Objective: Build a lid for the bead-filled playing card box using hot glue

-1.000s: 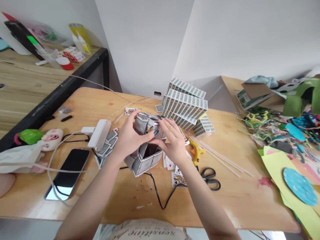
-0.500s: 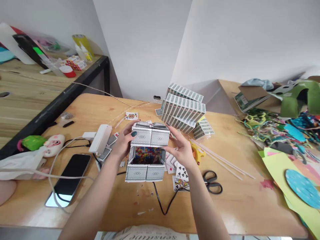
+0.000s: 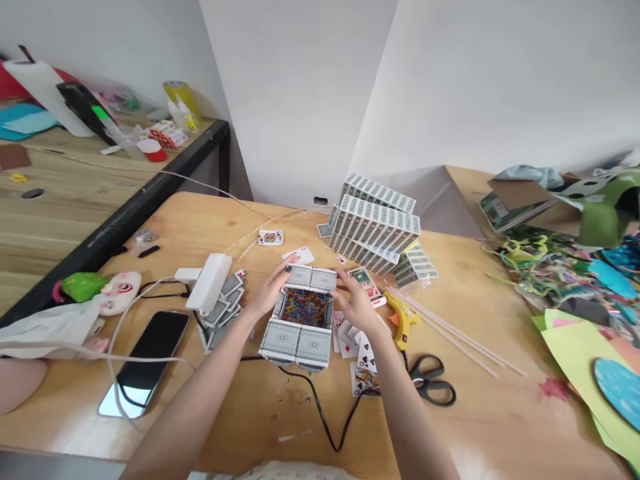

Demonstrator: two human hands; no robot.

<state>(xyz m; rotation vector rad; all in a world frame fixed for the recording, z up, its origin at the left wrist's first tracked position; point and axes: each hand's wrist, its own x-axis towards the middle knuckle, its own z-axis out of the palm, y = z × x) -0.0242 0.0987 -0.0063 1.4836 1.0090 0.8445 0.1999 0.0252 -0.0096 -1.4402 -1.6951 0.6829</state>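
Between my hands is a box built of playing cards (image 3: 296,343), its grey patterned card backs facing out and a rectangular opening in the middle showing a multicoloured surface. My left hand (image 3: 273,288) grips its far left corner, thumb on the upper edge. My right hand (image 3: 356,301) holds the far right side, fingers closed against it. Loose playing cards (image 3: 367,353) lie under and beside my right forearm, some face up. A yellow glue gun (image 3: 401,319) rests just right of my right hand. More face-down cards (image 3: 227,300) are spread left of the box.
Stacked card boxes (image 3: 375,223) stand at the back. Black scissors (image 3: 433,380) and white glue sticks (image 3: 450,327) lie right. A phone (image 3: 145,363), white power strip (image 3: 212,283) and cables occupy the left. Coloured paper (image 3: 580,360) and craft scraps cover the far right.
The card box has tipped, so its opening and near top face me more. My hands have moved down slightly with it. A green-and-red card pack behind my right hand has come into view.
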